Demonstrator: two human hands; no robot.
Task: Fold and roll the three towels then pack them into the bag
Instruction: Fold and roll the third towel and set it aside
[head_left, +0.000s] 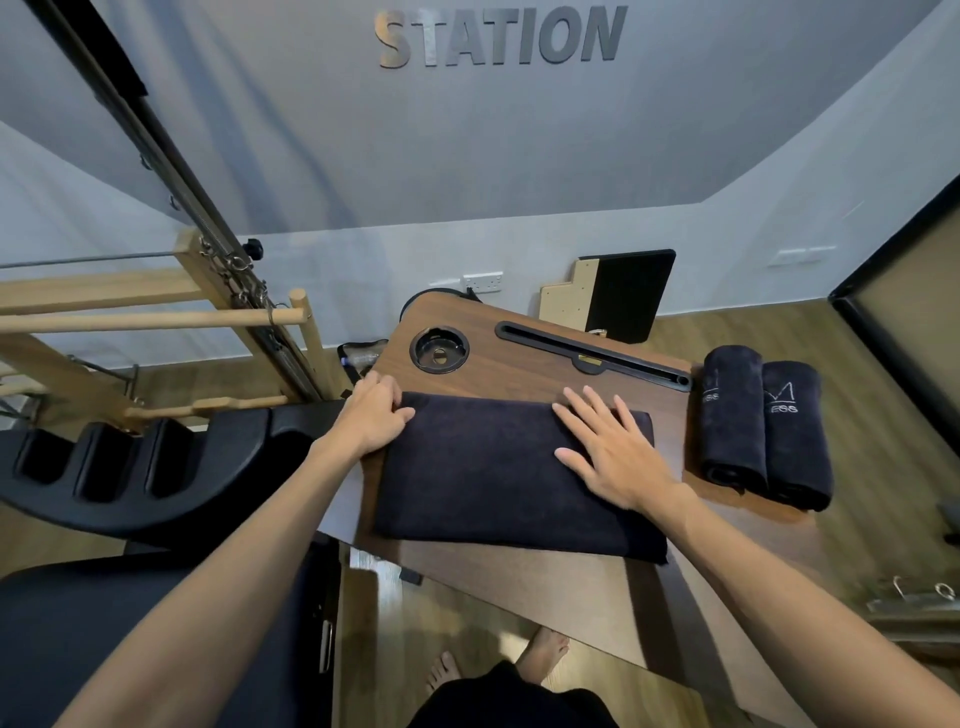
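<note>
Towel (498, 478), plush rectangle; left hand (371, 415) pinches its corner; right hand (618, 452) splayed flat.

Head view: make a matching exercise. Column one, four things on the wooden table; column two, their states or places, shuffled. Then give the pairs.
Column one:
1. flat folded dark towel
2. two rolled dark towels with pale lettering
3. left hand
4. right hand

Column two:
A. lying side by side at the brown wooden table's right end
B. pressed flat, fingers spread, on the towel's right part
C. gripping the towel's left edge
D. spread in the table's middle, not yet rolled

Pairs: 1-D, 2-A, 3-C, 4-B
</note>
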